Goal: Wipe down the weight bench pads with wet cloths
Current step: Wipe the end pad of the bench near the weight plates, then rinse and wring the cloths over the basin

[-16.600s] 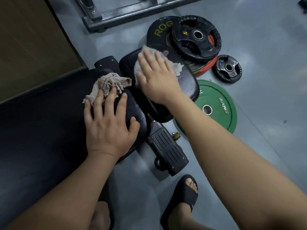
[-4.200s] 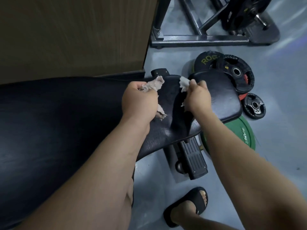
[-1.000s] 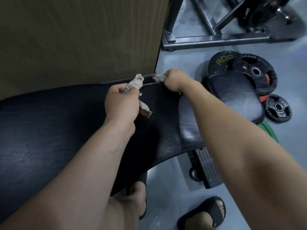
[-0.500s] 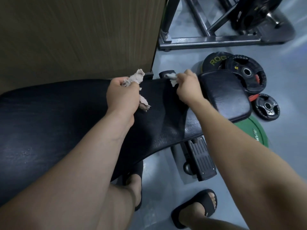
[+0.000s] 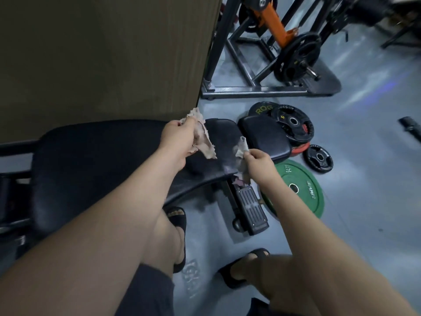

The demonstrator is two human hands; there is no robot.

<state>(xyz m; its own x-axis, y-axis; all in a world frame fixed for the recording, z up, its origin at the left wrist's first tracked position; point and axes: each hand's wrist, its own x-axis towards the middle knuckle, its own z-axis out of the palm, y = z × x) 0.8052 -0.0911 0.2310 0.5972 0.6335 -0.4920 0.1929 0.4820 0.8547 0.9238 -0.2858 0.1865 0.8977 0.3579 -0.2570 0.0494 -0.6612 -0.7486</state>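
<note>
The long black back pad (image 5: 102,169) of the weight bench runs across the left and middle, with the smaller black seat pad (image 5: 264,137) at its right end. My left hand (image 5: 180,137) grips a crumpled beige cloth (image 5: 202,142) over the back pad's far right end. My right hand (image 5: 259,163) pinches a second pale cloth (image 5: 241,153), which hangs over the back pad's near right corner. That corner of the pad looks damp and shiny.
Weight plates lie on the grey floor right of the bench: a green one (image 5: 298,190), a black stack (image 5: 289,124) and a small black one (image 5: 319,158). A brown wall panel (image 5: 102,53) stands behind the bench, a metal rack (image 5: 255,65) beyond. My sandalled feet (image 5: 241,267) stand below.
My right hand has drawn its cloth from the pad's far edge toward me to the near right corner. My left hand stays gripping its cloth. The view has pulled back and up.
</note>
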